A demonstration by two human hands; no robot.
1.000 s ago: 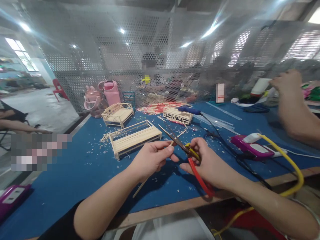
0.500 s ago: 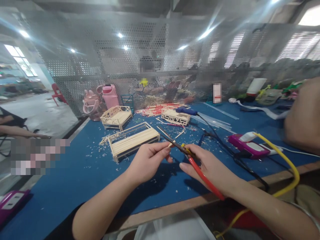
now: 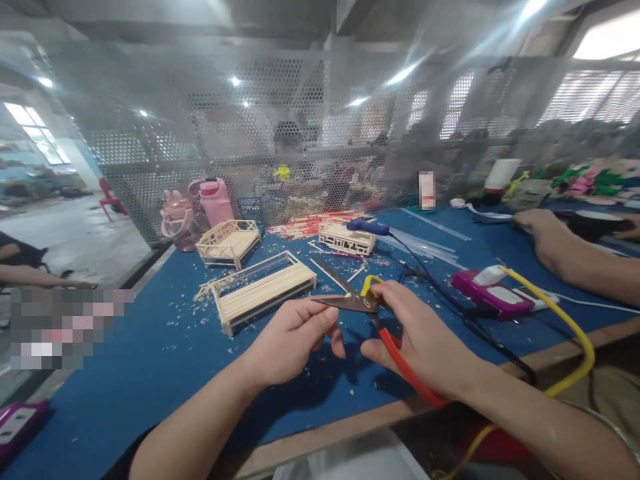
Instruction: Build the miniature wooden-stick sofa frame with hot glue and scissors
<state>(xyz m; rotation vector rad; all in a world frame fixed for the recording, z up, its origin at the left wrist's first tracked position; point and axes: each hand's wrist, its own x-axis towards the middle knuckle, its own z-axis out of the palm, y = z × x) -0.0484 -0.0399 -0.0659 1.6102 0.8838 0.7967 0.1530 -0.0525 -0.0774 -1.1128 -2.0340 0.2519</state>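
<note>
My right hand (image 3: 420, 327) holds a pair of scissors (image 3: 368, 304) by red and yellow handles, with the dark blades spread apart. The thumb and forefinger of my left hand (image 3: 295, 333) are pinched together by the lower blade, on a small wooden stick that is mostly hidden there. Just beyond my left hand stands a long miniature bench frame of pale sticks (image 3: 265, 291). Behind it are a smaller stick-built bench (image 3: 229, 243) and a little slatted wooden piece (image 3: 346, 239). A blue glue gun (image 3: 368, 227) rests against that last piece.
Red and pale sticks (image 3: 310, 225) lie at the back, beside clear glue sticks (image 3: 425, 248). A purple power strip (image 3: 493, 295) with cables sits right. Pink bottles (image 3: 216, 200) stand back left. Another person's hand (image 3: 545, 233) is at the right. Wood scraps litter the blue table (image 3: 165, 360).
The scissors have opened wider, and one blade now lies across my left fingertips. The other person's arm at the right has moved, its hand now showing over the table. The view has shifted slightly.
</note>
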